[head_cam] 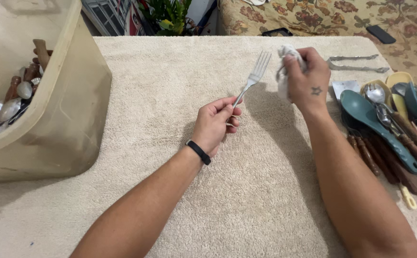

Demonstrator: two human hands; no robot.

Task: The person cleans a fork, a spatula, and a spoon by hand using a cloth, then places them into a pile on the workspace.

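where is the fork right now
In the head view the fork sits near the middle of the towel-covered table, held up by its handle in the left hand, tines beside the cloth in the right hand.

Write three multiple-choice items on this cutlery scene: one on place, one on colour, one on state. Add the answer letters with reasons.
1. Where is the tub of utensils?
A. far left
B. far right
C. centre

2. What colour is the big ladle on the right?
A. red
B. teal
C. black

3. How is the fork held?
A. flat on the towel
B. tines up in the left hand
C. inside the tub

Answers:
1 A, it stands at the left edge.
2 B, its bowl is teal.
3 B, the left fingers grip its handle while the right hand holds a cloth beside it.
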